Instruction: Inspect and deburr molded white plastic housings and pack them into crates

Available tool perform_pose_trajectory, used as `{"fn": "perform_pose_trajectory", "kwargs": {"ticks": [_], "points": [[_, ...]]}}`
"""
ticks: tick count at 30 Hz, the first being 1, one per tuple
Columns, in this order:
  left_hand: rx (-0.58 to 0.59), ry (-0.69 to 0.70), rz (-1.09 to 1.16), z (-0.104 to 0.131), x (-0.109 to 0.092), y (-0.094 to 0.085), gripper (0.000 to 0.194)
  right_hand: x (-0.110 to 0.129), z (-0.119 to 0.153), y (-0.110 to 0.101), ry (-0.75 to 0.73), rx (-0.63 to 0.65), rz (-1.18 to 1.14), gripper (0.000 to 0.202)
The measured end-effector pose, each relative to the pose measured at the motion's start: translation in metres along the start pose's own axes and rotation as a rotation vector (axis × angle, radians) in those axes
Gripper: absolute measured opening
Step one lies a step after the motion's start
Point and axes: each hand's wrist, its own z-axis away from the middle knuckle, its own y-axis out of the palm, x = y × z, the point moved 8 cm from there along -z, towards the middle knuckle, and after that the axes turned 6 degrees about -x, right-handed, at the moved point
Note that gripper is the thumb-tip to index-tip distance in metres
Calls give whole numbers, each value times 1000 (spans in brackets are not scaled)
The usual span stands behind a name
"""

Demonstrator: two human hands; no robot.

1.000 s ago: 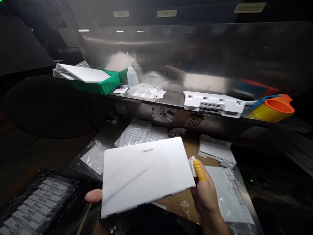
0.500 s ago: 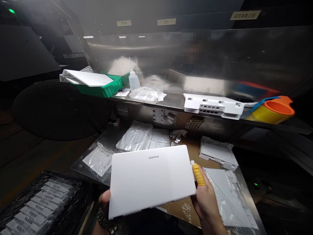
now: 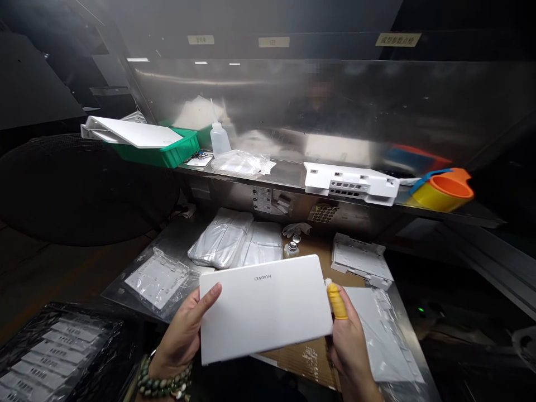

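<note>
Panel (image 3: 266, 307), white with HUAWEI upside down near its far edge, is held between both hands, its broad face toward the camera and its near edge slanting up to the right. The left hand (image 3: 180, 335) has its left edge in a narrow grip, thumb laid flat on the face and fingers behind. The right hand (image 3: 347, 335) grips the right edge, with a yellow sleeve (image 3: 337, 301) on one digit and a white wad (image 3: 329, 282) at that digit's tip; the fingers behind the panel are hidden, so I cannot tell how they are spread. Past the near edge, cardboard (image 3: 293, 357) shows below, beside a dark area. Just beyond the far edge, a jar (image 3: 290, 250) and plastic bags (image 3: 221, 237) leave little room in view. To the left, a strip of table (image 3: 176, 231) separates the hands from a bagged part (image 3: 157, 277). To the right, a wrapped part (image 3: 383, 335) lies near the right hand, with a white stack (image 3: 362, 259) behind it. Farther back, a shelf (image 3: 285, 177) carries a green bin (image 3: 176, 151), a bottle (image 3: 220, 139) and a slotted part (image 3: 352, 183).
</note>
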Motion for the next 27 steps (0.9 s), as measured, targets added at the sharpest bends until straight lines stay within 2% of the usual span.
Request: {"fn": "perform_pose_trajectory", "kwargs": {"ticks": [2,6,8,11,14,19,23,27], "points": [[-9,80,-117,-2,-5,-1,58,8,-1,-3,-58,-9,68,43],[-2,425,-281,0,-27,-2,32,34,-5,-14,-186,-64,52,39],[47,559,-357,3,-33,1,23,36,-5,-10,-97,14,-39,39],[149,666,-411,8,-37,11,16,30,0,6,111,182,-151,46],[178,692,-390,13,-42,18,14,27,4,15,192,201,-219,49],[243,655,-308,20,-45,31,15,24,3,17,218,151,-282,45],[205,620,-244,22,-46,31,22,20,1,15,232,127,-263,44],[301,675,-312,25,-48,34,17,15,1,13,255,99,-246,44]]}}
